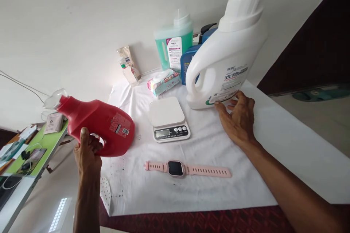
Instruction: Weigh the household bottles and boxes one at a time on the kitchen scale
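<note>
My left hand (86,153) grips the handle of a red detergent bottle (102,123), held tilted sideways above the table's left edge, its clear cap pointing left. My right hand (237,116) rests with fingers spread on the white cloth (273,142), its fingertips touching the base of a large white detergent jug (226,54) that stands upright. Between the two hands sits a small white kitchen scale (168,118). A pink smartwatch (188,169) lies flat in front of it.
At the back stand a green liquid bottle (173,43), a blue container (188,60), a pack of wipes (163,82) and a small tube (128,67) against the wall. A green side table (35,149) with cables and small items stands to the left.
</note>
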`<control>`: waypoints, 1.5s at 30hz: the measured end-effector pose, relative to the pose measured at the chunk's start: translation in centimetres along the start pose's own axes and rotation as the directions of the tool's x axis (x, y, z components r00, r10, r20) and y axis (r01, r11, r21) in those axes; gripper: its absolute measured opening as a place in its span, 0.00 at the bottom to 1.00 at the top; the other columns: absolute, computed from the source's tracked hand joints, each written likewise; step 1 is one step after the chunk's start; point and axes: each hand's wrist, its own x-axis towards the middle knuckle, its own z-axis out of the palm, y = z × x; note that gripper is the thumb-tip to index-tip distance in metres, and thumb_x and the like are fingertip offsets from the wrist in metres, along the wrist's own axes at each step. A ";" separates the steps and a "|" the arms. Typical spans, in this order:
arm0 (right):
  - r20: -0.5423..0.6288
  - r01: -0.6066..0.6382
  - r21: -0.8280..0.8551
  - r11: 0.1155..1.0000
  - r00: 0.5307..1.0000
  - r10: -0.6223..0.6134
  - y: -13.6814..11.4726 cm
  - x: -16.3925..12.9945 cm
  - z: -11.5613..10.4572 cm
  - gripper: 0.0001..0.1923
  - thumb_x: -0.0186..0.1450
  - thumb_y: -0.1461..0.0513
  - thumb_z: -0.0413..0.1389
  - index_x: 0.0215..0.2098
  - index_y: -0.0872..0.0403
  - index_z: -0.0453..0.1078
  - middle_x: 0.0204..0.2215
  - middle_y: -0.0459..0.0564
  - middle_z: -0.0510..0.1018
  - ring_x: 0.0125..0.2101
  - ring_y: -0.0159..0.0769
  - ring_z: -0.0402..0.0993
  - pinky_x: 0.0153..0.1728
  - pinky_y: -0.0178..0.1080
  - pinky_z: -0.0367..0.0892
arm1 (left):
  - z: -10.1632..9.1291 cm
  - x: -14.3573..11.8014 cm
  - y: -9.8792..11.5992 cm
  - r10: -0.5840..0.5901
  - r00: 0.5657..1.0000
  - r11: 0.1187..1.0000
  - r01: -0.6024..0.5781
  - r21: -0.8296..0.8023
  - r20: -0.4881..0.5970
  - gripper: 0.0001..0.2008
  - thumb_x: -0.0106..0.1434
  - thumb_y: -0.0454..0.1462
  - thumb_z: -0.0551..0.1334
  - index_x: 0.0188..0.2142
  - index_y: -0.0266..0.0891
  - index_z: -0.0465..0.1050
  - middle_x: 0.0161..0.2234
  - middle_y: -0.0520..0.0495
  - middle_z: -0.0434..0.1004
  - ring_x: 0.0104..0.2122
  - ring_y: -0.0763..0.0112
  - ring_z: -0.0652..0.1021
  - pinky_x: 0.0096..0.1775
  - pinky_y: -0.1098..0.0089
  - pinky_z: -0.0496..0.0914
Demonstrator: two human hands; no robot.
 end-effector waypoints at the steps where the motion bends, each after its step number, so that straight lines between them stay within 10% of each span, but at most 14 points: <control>1: 0.001 0.002 0.000 1.000 1.000 -0.002 0.0 0.0 0.0 0.45 0.60 0.48 0.57 0.68 0.64 0.57 0.61 0.74 0.63 0.56 0.57 0.72 0.55 0.55 0.71 | -0.1 -0.6 0.4 0.001 1.000 1.000 -0.001 -0.016 0.013 0.33 0.49 0.55 0.77 0.20 0.41 0.55 0.17 0.60 0.52 0.18 0.80 0.55 0.19 0.74 0.52; 11: -0.019 0.083 0.008 0.997 0.996 -0.082 1.1 0.0 0.3 0.40 0.68 0.43 0.51 0.69 0.58 0.53 0.61 0.67 0.63 0.56 0.58 0.71 0.56 0.57 0.70 | 5.8 -3.6 4.6 0.137 0.955 0.976 -0.084 -0.202 0.263 0.40 0.43 0.60 0.79 0.18 0.39 0.51 0.18 0.60 0.46 0.18 0.82 0.49 0.19 0.72 0.45; 25: -0.041 0.084 0.035 0.996 0.996 -0.083 2.7 0.8 1.0 0.43 0.63 0.49 0.58 0.71 0.56 0.52 0.60 0.66 0.63 0.61 0.60 0.66 0.57 0.64 0.70 | 15.1 -5.3 0.5 0.060 0.871 0.991 0.005 -0.131 0.487 0.37 0.45 0.60 0.77 0.18 0.42 0.53 0.17 0.61 0.46 0.17 0.83 0.50 0.18 0.74 0.47; 38: -0.017 0.057 0.014 0.998 0.998 -0.057 2.1 0.8 0.5 0.44 0.63 0.48 0.58 0.70 0.58 0.53 0.59 0.67 0.64 0.59 0.59 0.69 0.54 0.61 0.75 | 16.2 -2.2 -0.8 0.148 0.812 0.988 -0.100 -0.114 0.565 0.37 0.48 0.61 0.76 0.19 0.41 0.53 0.17 0.60 0.47 0.17 0.83 0.51 0.19 0.73 0.46; 45: -0.023 0.057 0.002 0.998 0.998 -0.057 2.0 0.8 0.5 0.42 0.62 0.48 0.59 0.69 0.55 0.55 0.59 0.65 0.64 0.58 0.56 0.70 0.55 0.61 0.74 | 14.7 -0.4 -1.8 0.258 0.703 0.960 -0.264 -0.093 0.663 0.30 0.60 0.62 0.68 0.22 0.39 0.66 0.20 0.53 0.62 0.21 0.75 0.65 0.24 0.71 0.60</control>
